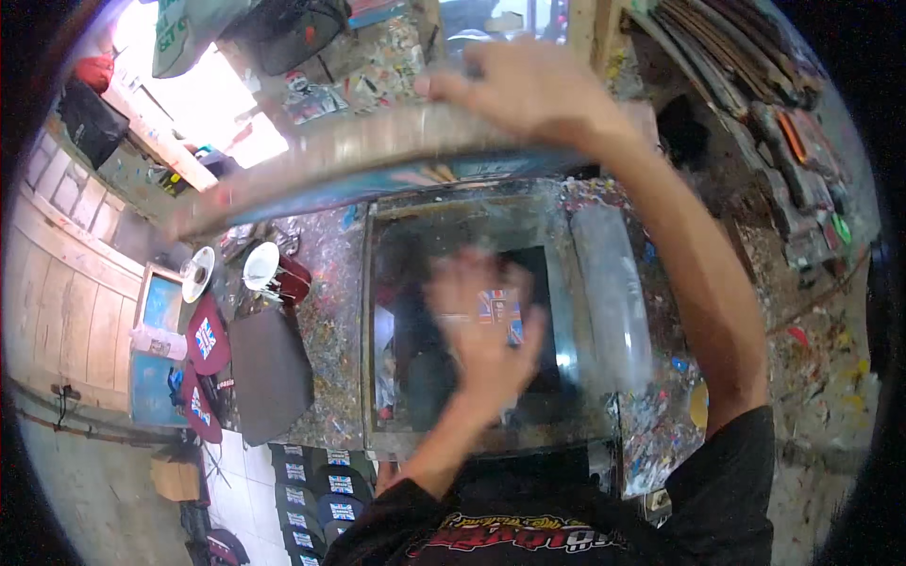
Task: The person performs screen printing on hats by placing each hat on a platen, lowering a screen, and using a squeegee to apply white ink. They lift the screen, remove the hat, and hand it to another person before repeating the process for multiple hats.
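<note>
My left hand (486, 330) is blurred and spread over a dark piece of fabric (543, 274) with a small blue, red and white print (498, 309). The fabric lies on a glass panel (462, 222) set in a wooden border; whether the hand touches it I cannot tell. Farther out, my right hand (524, 90) is at the upper edge of a raised wood-edged screen-printing frame (349, 156). Its thumb stands apart and the fingers are partly stretched out, smeared by motion. No grip on the frame shows.
Left of the glass stand a dark red paint pot (291, 279), a dark flat board (269, 377) and maroon caps (209, 344). Several printed dark caps (342, 484) lie below. A clear plastic-like roll (612, 292) lies on the right. Worn boards (727, 57) lean at far right.
</note>
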A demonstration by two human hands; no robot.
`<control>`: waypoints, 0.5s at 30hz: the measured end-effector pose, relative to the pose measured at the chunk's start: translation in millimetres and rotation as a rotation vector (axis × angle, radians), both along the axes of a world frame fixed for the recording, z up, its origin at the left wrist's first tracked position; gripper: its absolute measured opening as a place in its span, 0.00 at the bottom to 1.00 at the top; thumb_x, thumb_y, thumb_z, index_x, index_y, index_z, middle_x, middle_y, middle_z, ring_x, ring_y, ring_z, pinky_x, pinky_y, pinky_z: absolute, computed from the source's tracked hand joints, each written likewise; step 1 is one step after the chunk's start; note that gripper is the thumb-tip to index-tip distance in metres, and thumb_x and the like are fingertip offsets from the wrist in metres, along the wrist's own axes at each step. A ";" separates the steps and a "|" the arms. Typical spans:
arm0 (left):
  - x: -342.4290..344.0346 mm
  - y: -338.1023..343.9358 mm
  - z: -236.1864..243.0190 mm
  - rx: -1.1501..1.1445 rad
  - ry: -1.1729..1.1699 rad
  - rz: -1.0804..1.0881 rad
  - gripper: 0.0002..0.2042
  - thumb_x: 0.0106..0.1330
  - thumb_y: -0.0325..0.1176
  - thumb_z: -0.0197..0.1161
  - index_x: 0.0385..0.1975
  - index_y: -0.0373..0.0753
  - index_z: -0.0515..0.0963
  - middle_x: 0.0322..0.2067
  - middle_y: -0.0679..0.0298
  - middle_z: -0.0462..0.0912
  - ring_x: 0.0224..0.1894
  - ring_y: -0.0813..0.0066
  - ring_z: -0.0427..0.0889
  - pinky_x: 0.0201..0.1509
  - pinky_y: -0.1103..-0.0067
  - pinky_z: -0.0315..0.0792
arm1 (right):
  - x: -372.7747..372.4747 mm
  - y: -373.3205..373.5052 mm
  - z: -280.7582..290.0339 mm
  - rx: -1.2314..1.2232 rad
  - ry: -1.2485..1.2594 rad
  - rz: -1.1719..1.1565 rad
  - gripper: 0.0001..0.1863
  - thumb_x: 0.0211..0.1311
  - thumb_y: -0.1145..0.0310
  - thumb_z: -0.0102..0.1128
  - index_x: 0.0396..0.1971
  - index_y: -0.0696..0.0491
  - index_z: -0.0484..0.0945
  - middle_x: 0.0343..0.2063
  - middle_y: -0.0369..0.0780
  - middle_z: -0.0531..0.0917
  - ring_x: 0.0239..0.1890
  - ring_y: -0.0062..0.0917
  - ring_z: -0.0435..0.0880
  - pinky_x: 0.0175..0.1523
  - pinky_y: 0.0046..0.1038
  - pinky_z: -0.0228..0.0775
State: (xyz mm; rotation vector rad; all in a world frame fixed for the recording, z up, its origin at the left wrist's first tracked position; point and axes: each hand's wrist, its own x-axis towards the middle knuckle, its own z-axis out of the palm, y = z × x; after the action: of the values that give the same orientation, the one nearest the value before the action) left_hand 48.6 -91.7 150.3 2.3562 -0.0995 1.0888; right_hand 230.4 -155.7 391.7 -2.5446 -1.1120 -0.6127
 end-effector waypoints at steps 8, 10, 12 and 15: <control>-127.5 114.7 -10.1 0.377 0.627 0.009 0.22 0.55 0.33 0.73 0.50 0.42 0.76 0.40 0.61 0.79 0.49 0.56 0.80 0.60 0.53 0.67 | -144.8 -56.2 -211.3 -0.232 0.398 0.193 0.25 0.63 0.46 0.62 0.43 0.54 0.78 0.31 0.47 0.86 0.38 0.45 0.87 0.55 0.55 0.67; -148.2 109.6 -64.1 0.238 0.734 -0.016 0.21 0.57 0.35 0.73 0.49 0.41 0.77 0.43 0.57 0.81 0.51 0.55 0.81 0.61 0.56 0.66 | -146.2 -58.9 -253.2 -0.412 0.561 0.223 0.17 0.66 0.54 0.60 0.44 0.51 0.77 0.33 0.45 0.85 0.39 0.43 0.86 0.54 0.51 0.68; -153.2 105.5 -86.2 0.251 0.759 0.009 0.20 0.57 0.38 0.74 0.48 0.41 0.77 0.43 0.58 0.80 0.51 0.57 0.80 0.61 0.57 0.66 | -140.8 -65.0 -280.3 -0.484 0.720 0.239 0.14 0.65 0.58 0.60 0.45 0.49 0.77 0.36 0.45 0.86 0.40 0.43 0.87 0.59 0.58 0.65; -149.7 102.6 -97.6 0.249 0.743 0.028 0.21 0.57 0.39 0.74 0.48 0.41 0.76 0.43 0.58 0.80 0.52 0.58 0.80 0.62 0.57 0.66 | -146.3 -89.1 -316.1 -0.327 0.370 0.313 0.12 0.65 0.61 0.59 0.45 0.48 0.77 0.35 0.44 0.86 0.39 0.43 0.87 0.62 0.62 0.62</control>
State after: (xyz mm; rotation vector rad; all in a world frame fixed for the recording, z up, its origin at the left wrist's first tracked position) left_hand -101.1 10.9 52.7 2.8346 0.0755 0.1603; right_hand 84.1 -244.8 75.6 -2.5097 -1.5175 0.1252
